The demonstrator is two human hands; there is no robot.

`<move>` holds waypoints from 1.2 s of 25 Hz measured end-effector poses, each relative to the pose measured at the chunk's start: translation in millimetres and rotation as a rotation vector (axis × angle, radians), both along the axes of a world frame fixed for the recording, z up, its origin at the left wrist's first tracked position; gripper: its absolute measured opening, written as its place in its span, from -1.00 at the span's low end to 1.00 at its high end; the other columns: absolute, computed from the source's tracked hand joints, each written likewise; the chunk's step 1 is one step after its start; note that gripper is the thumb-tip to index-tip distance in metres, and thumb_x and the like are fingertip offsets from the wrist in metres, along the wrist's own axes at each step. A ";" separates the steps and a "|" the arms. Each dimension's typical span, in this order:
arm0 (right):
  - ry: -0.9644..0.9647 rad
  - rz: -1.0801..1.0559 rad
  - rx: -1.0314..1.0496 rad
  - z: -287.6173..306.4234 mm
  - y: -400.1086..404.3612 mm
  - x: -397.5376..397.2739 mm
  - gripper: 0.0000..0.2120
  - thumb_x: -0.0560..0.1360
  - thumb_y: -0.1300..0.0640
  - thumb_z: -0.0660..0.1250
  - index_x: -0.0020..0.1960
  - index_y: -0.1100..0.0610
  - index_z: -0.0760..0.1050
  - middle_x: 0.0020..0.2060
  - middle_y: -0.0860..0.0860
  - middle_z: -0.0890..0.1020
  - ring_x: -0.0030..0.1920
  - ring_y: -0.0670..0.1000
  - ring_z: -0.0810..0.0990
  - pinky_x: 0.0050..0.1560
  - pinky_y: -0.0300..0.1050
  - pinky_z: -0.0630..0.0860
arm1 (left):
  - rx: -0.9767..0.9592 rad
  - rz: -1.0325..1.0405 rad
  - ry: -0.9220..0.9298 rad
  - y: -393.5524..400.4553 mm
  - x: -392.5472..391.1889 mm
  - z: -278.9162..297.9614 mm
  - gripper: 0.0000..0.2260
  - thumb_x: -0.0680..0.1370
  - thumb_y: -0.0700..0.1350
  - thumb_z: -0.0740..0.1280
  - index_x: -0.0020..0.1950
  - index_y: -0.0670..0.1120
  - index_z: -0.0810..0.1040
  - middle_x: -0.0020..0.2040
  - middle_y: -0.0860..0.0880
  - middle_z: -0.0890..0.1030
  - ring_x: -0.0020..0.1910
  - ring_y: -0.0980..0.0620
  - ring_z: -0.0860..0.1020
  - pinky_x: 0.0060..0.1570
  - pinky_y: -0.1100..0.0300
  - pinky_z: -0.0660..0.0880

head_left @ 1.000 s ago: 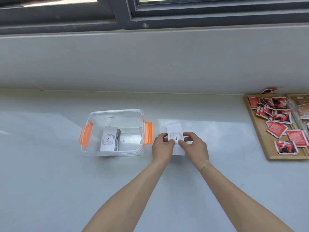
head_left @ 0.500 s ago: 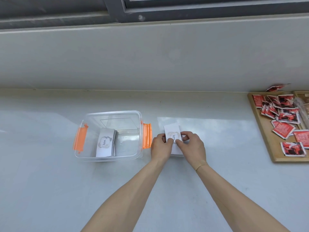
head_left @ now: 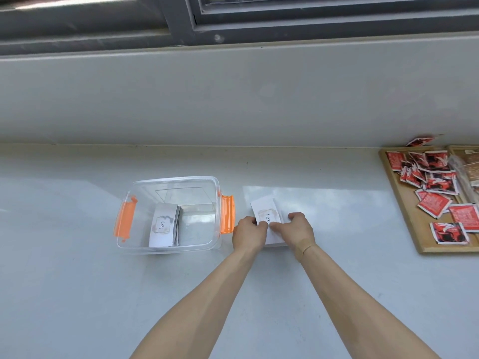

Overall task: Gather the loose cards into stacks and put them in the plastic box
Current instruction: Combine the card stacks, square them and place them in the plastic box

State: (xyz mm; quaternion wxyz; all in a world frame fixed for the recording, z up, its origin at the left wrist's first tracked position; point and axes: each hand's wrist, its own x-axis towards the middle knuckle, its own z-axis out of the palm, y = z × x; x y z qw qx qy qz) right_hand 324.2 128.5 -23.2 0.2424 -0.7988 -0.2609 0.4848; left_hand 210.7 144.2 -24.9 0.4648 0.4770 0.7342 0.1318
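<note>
Both hands (head_left: 274,231) hold cards (head_left: 267,211) (beside box (head_left: 176,180))

Pale glossy counter (head_left: 77,294) w/ daylight glare, plain grey wall (head_left: 233,99), dark window frame (head_left: 181,22) above.

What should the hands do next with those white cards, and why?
Probably lift the white "love" cards held between the left hand and right hand leftward into the clear plastic box with orange latches. They look gathered already, and one stack lies inside with room beside it.
</note>
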 end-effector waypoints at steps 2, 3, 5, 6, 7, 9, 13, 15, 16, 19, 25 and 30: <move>0.080 -0.017 0.049 2.3 -3.2 0.1 -0.71 0.36 0.18 0.47 0.05 0.20 0.56 -0.19 0.06 0.60 0.06 0.19 0.62 0.07 0.05 0.54 | -0.079 0.081 -0.144 -5.3 -3.7 3.3 -0.88 0.49 -0.15 0.23 -0.22 -0.10 0.51 -0.33 -0.04 0.51 -0.30 -0.10 0.46 -0.26 0.16 0.37; 0.106 -0.013 0.076 4.5 -6.1 -0.3 -0.84 0.33 0.21 0.47 -0.09 0.14 0.60 -0.22 0.08 0.65 0.01 0.19 0.65 0.04 0.07 0.57 | -0.115 0.127 -0.226 -9.2 -5.7 5.9 -0.88 0.48 -0.17 0.22 -0.22 -0.10 0.51 -0.32 -0.07 0.52 -0.32 -0.10 0.47 -0.25 0.14 0.39; 0.133 0.005 0.120 8.8 -15.1 -1.4 -0.84 0.29 0.23 0.48 -0.16 0.07 0.58 -0.16 0.11 0.68 -0.05 0.16 0.67 -0.03 0.05 0.59 | -0.176 0.187 -0.356 -19.8 -10.4 7.6 -0.86 0.48 -0.22 0.21 -0.20 -0.10 0.55 -0.27 -0.11 0.59 -0.31 -0.10 0.52 -0.23 0.12 0.44; 0.124 0.017 0.133 10.5 -20.6 -1.3 -0.78 0.28 0.22 0.50 -0.12 0.07 0.56 -0.13 0.09 0.68 -0.07 0.13 0.66 -0.06 0.02 0.58 | -0.203 0.194 -0.406 -25.7 -13.1 7.4 -0.85 0.48 -0.23 0.22 -0.17 -0.09 0.58 -0.24 -0.11 0.62 -0.28 -0.10 0.56 -0.26 0.15 0.46; 0.103 0.037 0.147 13.6 -27.5 -1.1 -0.73 0.27 0.20 0.51 -0.07 0.07 0.54 -0.11 0.05 0.66 -0.09 0.09 0.65 -0.08 -0.01 0.57 | -0.224 0.181 -0.442 -32.6 -16.3 8.3 -0.86 0.48 -0.23 0.24 -0.15 -0.09 0.59 -0.23 -0.11 0.65 -0.28 -0.07 0.59 -0.31 0.20 0.45; 0.043 0.116 0.168 20.2 -45.6 0.8 -0.67 0.26 0.17 0.52 -0.03 0.03 0.52 -0.11 -0.03 0.65 -0.11 0.00 0.63 -0.09 -0.07 0.55 | -0.245 0.117 -0.455 -48.4 -26.2 9.3 -0.94 0.45 -0.20 0.33 -0.15 -0.10 0.60 -0.26 -0.10 0.64 -0.38 0.00 0.58 -0.43 0.25 0.36; -0.147 0.394 0.219 33.2 -88.2 4.5 -0.63 0.26 0.14 0.48 0.04 -0.02 0.51 -0.05 -0.10 0.60 -0.08 -0.04 0.58 -0.10 -0.12 0.51 | -0.166 -0.009 -0.219 -83.2 -54.8 9.7 -0.74 0.31 -0.04 0.43 -0.08 -0.07 0.48 -0.24 -0.07 0.58 -0.39 -0.01 0.50 -0.40 0.20 0.41; -0.241 0.535 0.244 37.0 -111.0 2.7 -0.62 0.29 0.13 0.44 0.08 -0.06 0.48 -0.01 -0.11 0.56 -0.02 -0.04 0.54 -0.06 -0.10 0.51 | -0.058 -0.117 -0.070 -102.3 -67.6 11.9 -0.60 0.26 0.02 0.43 0.01 -0.01 0.37 -0.12 0.00 0.53 -0.24 0.02 0.51 -0.31 0.17 0.41; -0.291 0.607 0.258 37.8 -122.1 0.2 -0.62 0.30 0.12 0.41 0.10 -0.08 0.47 0.01 -0.11 0.55 0.01 -0.04 0.51 -0.04 -0.09 0.50 | 0.010 -0.199 0.005 -112.5 -73.9 12.3 -0.53 0.25 0.04 0.43 0.06 0.02 0.33 -0.04 0.03 0.48 -0.14 0.05 0.49 -0.26 0.17 0.41; -0.378 0.771 0.297 34.6 -150.7 -10.2 -0.63 0.34 0.12 0.36 0.12 -0.10 0.45 0.04 -0.14 0.54 0.07 -0.03 0.46 0.02 -0.07 0.46 | 0.214 -0.486 0.129 -140.7 -87.1 13.1 -0.29 0.26 0.05 0.41 0.32 0.16 0.16 0.24 0.12 0.30 0.20 0.14 0.33 -0.04 0.15 0.45; -0.459 0.861 0.403 20.9 -177.6 -30.1 -0.62 0.36 0.15 0.31 0.16 -0.11 0.45 0.07 -0.18 0.52 0.08 -0.03 0.44 0.04 -0.10 0.41 | 0.517 -0.860 0.306 -165.5 -98.0 8.8 -0.64 0.44 -0.01 0.30 0.23 0.04 0.38 0.16 0.09 0.47 0.12 0.03 0.45 0.06 0.21 0.30; -0.578 0.885 0.513 12.6 -181.5 -33.0 -0.61 0.38 0.17 0.33 0.19 -0.07 0.46 0.06 -0.12 0.54 0.04 0.02 0.47 -0.01 -0.12 0.39 | 0.586 -0.880 0.370 -168.2 -99.3 2.0 -0.70 0.45 -0.04 0.25 0.18 0.01 0.40 0.08 0.04 0.49 0.01 -0.01 0.47 0.02 0.14 0.36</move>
